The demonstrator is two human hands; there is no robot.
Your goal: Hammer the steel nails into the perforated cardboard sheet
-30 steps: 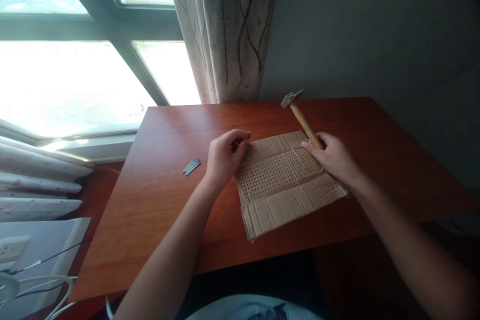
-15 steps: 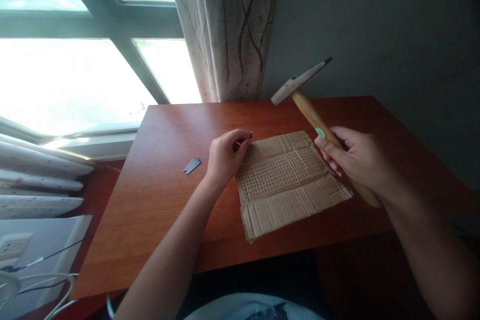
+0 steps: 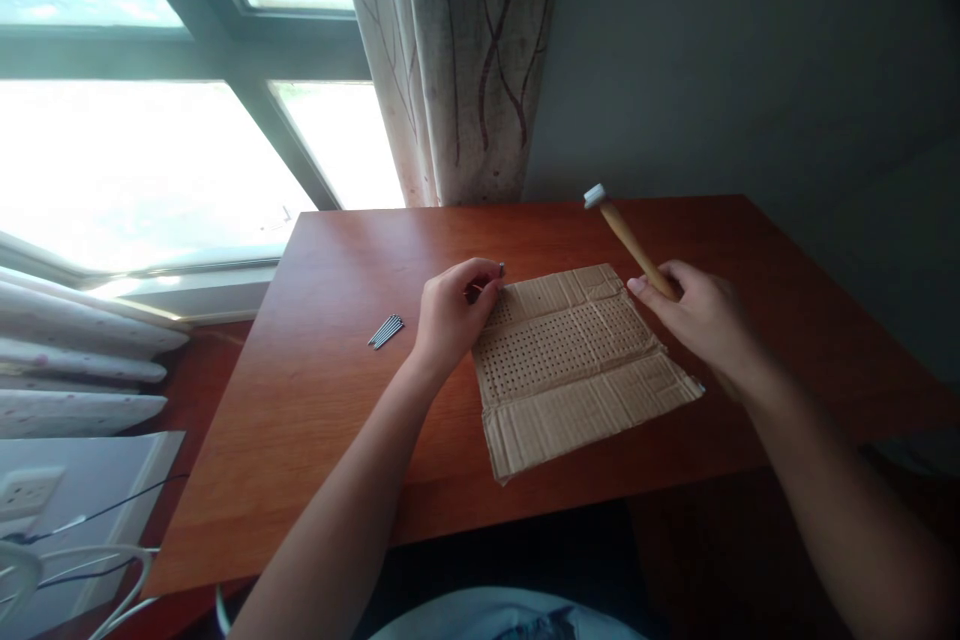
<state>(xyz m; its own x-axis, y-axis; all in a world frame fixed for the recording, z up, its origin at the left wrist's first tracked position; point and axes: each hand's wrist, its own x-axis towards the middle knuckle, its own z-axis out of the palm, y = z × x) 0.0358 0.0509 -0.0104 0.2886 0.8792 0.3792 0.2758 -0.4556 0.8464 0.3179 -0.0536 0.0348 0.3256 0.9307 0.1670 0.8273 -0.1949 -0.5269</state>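
My right hand (image 3: 686, 305) is wrapped round the wooden handle of a hammer (image 3: 630, 238). The metal head is raised above the table, and the handle's lower end is mostly hidden behind my wrist. A flattened piece of corrugated cardboard (image 3: 585, 410), punched with rows of small holes, lies on the table between my hands. At its upper left corner, my left hand (image 3: 454, 315) pinches a nail (image 3: 502, 269). Only the nail's head shows clearly above my fingers; its tip is hidden. Several loose nails (image 3: 386, 331) lie in a small bunch left of that hand.
The brown wooden table (image 3: 300, 400) meets the wall and a patterned curtain (image 3: 480, 70) at the back. A bright window (image 3: 150, 160) is on the left. Below it are a wall socket (image 3: 30, 495) and white cables (image 3: 112, 555), beside the table's left edge.
The hammer has turned in my right hand, its head now lower and facing differently, with the long side no longer visible. My left hand stays at the cardboard's corner with the nail.
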